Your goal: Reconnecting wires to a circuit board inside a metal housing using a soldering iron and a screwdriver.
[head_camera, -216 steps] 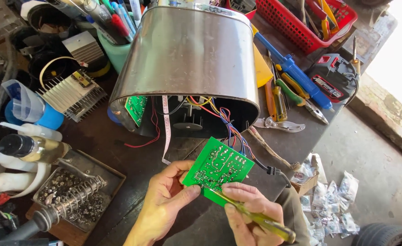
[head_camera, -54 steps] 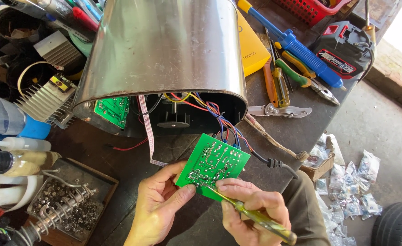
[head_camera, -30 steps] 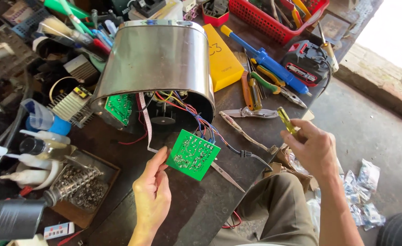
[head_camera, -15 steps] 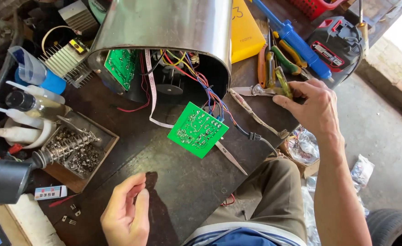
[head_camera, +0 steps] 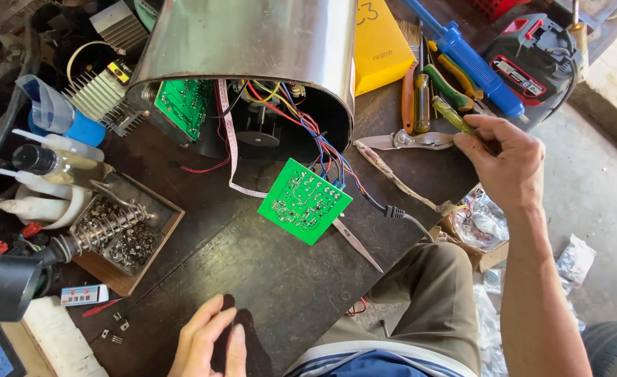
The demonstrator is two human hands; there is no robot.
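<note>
Green circuit board point(head_camera: 304, 201) between steel housing point(head_camera: 252, 42), pliers point(head_camera: 402, 139) and right hand point(head_camera: 507, 164).

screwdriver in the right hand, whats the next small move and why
Probably set the yellow-handled screwdriver down among the pliers and other tools. The right hand holds it right over that row, away from the green circuit board, which lies loose on the table by its wires. The left hand rests empty near the table's edge.

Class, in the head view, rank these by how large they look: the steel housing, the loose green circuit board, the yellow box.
1. steel housing
2. yellow box, partly hidden
3. loose green circuit board, looks similar to the box, so unsure
</note>
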